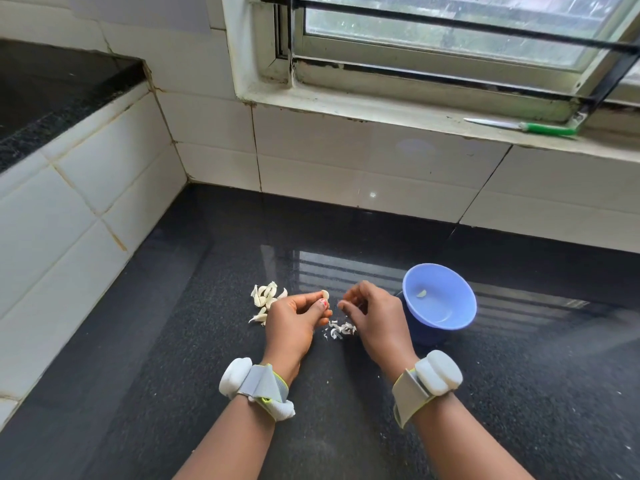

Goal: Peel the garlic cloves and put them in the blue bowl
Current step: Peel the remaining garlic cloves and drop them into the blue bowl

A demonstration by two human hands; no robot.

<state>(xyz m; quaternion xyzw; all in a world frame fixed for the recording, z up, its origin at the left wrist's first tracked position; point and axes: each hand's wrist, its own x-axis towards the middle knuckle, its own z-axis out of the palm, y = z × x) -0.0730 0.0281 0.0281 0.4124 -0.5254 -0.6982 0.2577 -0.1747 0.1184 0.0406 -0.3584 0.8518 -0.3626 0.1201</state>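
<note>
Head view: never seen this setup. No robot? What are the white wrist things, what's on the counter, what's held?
No robot here. A person wears one camera on the head, looking down at their own bare hands. Each wrist carries a strapped white band; its purpose isn't visible. The left hand pinches a garlic clove at its fingertips. The right hand is curled beside it; whether it holds a scrap of skin is too small to tell. On the black counter lie a pile of unpeeled cloves, loose peels, and a blue bowl with one clove inside. A green-handled knife rests on the windowsill.
</note>
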